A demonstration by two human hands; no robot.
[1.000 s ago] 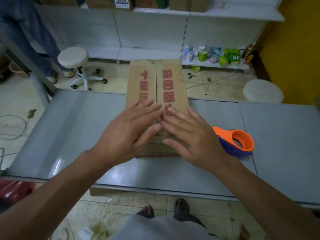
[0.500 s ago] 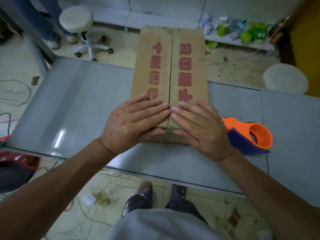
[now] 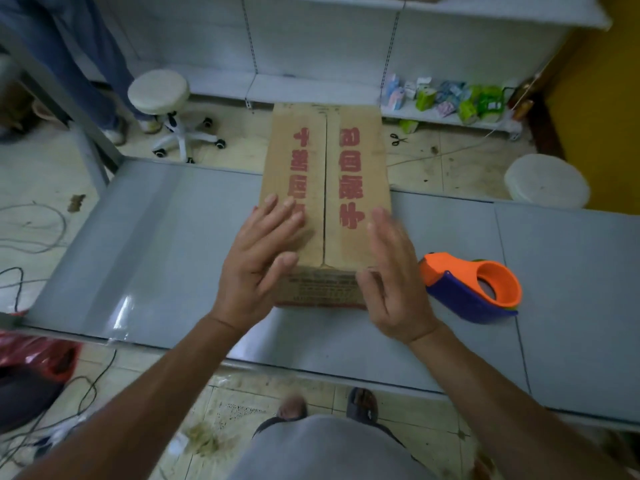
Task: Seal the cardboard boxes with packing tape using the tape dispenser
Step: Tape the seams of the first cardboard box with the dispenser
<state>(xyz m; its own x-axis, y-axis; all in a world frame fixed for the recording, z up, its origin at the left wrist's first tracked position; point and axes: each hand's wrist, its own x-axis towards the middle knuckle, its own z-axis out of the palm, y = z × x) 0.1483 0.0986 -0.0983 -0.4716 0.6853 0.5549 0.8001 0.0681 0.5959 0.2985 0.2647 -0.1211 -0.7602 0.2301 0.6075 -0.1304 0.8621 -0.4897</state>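
Floor at 9 o'clock: red bag [image 3: 31, 355] against the near-left table corner, loose cables [image 3: 34, 230] beyond it. Second person's legs [image 3: 86, 64] in blue trousers at 11 o'clock, white wheeled stool [image 3: 159, 91] just beside them.

Grey table [image 3: 156, 254] spans the frame. Cardboard box [image 3: 341, 168] sits on it at centre, long axis 12 to 6, both top flaps down, seam running straight along the middle, red print on each flap.

Left hand [image 3: 258, 268] lies flat on the left flap at the box's near end. Fingers straight, slightly spread, tips pointing to 1 o'clock, thumb along the near top edge. It presses, no grip.

Right hand [image 3: 393, 282] is at the box's near-right corner, 4 o'clock of the seam. Palm faces left, fingers straight and together, thumb by the near face. Motion blur; cannot tell if it touches the cardboard. Nothing is held in it.

Tape dispenser [image 3: 474, 289], orange over purple, lies on the table at 3 o'clock of the right hand, just beside it. Neither hand holds it.

Past the far table edge: scissors [image 3: 398, 139] on the floor at 1 o'clock of the box, small packets [image 3: 450, 102] on the low shelf behind. Second white stool [image 3: 547, 181] at 2 o'clock, yellow wall [image 3: 606, 98] at the right edge. Wearer's sandalled feet [image 3: 362, 405] at 6 o'clock, under the near table edge.
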